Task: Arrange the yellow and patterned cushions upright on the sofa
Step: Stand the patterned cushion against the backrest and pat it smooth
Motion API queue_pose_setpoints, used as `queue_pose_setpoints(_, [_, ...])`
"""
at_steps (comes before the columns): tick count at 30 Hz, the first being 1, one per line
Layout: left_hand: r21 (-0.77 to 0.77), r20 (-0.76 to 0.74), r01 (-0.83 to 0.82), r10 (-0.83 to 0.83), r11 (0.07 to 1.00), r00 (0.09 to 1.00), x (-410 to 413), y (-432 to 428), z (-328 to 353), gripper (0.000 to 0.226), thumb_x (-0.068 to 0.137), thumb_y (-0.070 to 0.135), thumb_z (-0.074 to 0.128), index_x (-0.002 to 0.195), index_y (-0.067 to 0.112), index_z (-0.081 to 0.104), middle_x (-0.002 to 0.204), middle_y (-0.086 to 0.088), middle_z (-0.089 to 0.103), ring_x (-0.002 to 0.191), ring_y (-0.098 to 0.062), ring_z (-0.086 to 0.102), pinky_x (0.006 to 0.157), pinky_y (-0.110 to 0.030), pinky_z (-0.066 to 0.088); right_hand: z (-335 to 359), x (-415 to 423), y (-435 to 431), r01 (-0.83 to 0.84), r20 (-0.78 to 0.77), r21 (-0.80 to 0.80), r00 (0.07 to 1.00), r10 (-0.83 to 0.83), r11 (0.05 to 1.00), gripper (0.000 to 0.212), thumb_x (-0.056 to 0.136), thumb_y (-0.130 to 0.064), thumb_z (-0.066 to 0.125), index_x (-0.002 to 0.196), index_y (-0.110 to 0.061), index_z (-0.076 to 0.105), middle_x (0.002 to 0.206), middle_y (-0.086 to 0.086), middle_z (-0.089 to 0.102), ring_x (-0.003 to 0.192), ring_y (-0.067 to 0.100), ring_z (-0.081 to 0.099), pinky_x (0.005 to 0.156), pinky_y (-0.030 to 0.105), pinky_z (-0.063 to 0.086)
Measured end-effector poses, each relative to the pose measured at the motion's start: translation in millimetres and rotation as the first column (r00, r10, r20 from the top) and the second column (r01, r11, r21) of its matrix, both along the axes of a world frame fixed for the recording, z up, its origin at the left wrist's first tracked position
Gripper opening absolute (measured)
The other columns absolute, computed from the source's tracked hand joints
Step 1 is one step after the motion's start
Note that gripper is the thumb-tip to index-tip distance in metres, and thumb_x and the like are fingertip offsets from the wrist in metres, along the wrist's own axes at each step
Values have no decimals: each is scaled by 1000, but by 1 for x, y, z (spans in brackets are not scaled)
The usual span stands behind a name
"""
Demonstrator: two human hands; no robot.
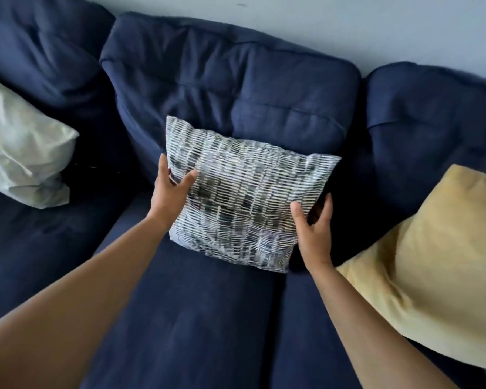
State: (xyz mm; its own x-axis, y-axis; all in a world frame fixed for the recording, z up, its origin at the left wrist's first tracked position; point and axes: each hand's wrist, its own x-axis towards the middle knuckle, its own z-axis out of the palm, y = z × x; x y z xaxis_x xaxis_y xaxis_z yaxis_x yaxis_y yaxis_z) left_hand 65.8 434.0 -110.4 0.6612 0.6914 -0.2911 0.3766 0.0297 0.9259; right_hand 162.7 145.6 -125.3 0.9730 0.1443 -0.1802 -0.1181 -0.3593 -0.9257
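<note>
2 hands are working the patterned cushion, which is sitting near the middle of the sofa, its back leaning against the centre backrest and its lower edge resting on the seat. it is standing tilted rather than square, with 1 corner pointing up to the left. the left hand is pressing on the cushion's left edge, thumb laid on the front face and fingers spread around the side; its grip is loose and open, steadying more than pinching. the right hand is cupping the lower right edge, thumb on the front and fingers curling behind; its grip is also open, wrapped lightly around the edge, not clamped.

the yellow cushion is lying to the right, well apart from both hands, slumped at a slant across the seat and not yet upright. a pale pillow is lying at the far left.

judging by the creased cover, the patterned cushion is probably light, soft and squashy, so it will likely sag if held by 1 corner. taking it by 2 opposite side edges is looking like the best hold. the yellow 1 seems bigger and floppier and may be needing both hands low on its sides.
</note>
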Motion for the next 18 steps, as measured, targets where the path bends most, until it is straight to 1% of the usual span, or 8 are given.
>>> queue_pose_setpoints(3, [-34, 6, -84, 84, 996, 996, 5, 5, 3, 102, 80, 64, 70, 157, 41, 9, 158, 5, 39, 138, -15, 46, 111, -41, 43, 12, 20, 2, 88, -8, 91, 996, -88, 992, 94, 82, -66, 64, 156, -30, 20, 154, 2, 43, 138, 15, 45, 110, 37, 42])
queue_pose_setpoints(6, [-142, 23, -153, 158, 978, 987, 16, 16, 8, 97, 88, 59, 66, 159, 37, 5, 163, -3, 28, 135, -15, 44, 92, -21, 42, 23, 34, 13, 156, -23, 169, 988, -155, 973, 86, 89, -52, 67, 157, -23, 24, 148, 7, 49, 130, 17, 53, 105, 35, 47])
queue_pose_setpoints(9, [-255, -3, -162, 167, 953, 986, 26, 23, 11, 93, 92, 58, 61, 160, 31, 3, 163, -1, 27, 138, -18, 42, 85, -20, 43, 26, 38, 26, 194, -75, 221, 981, -181, 956, 85, 89, -46, 70, 156, -19, 25, 149, 6, 49, 131, 17, 53, 106, 35, 47])
queue_pose_setpoints(11, [-330, 0, -159, 169, 931, 986, 30, 22, 11, 84, 94, 57, 60, 160, 27, 17, 155, -1, 42, 132, -20, 51, 93, -30, 52, 26, 34, 33, 211, -91, 232, 977, -195, 950, 81, 89, -42, 72, 154, -19, 30, 142, -1, 54, 123, 9, 57, 101, 28, 49])
queue_pose_setpoints(13, [-320, 18, -145, 159, 936, 987, 37, 20, 15, 59, 95, 52, 61, 142, 20, 48, 134, -3, 65, 115, -22, 67, 94, -43, 56, 25, 31, 41, 236, -51, 214, 972, -230, 948, 59, 91, -33, 71, 142, -19, 45, 122, -13, 62, 102, -11, 62, 84, 10, 49])
queue_pose_setpoints(14, [-288, 41, -152, 171, 945, 984, 39, 19, 17, 43, 96, 49, 61, 128, 20, 58, 120, -2, 72, 104, -20, 71, 89, -42, 58, 25, 29, 45, 259, -34, 216, 965, -258, 941, 46, 92, -28, 70, 133, -20, 51, 112, -17, 62, 90, -18, 61, 75, 3, 46])
queue_pose_setpoints(16, [-202, 122, -173, 200, 964, 972, 40, 20, 23, 22, 96, 47, 59, 106, 28, 64, 100, 5, 76, 89, -10, 74, 78, -33, 59, 29, 25, 51, 336, -6, 244, 938, -346, 910, 29, 93, -22, 67, 119, -21, 54, 102, -17, 62, 78, -21, 60, 66, 0, 44])
queue_pose_setpoints(18, [-151, 199, -184, 212, 971, 957, 39, 26, 32, 14, 95, 50, 58, 98, 38, 64, 97, 11, 75, 88, -5, 72, 77, -27, 58, 37, 21, 56, 397, 39, 263, 907, -420, 880, 25, 93, -21, 67, 115, -20, 55, 100, -16, 64, 78, -18, 62, 66, 2, 45])
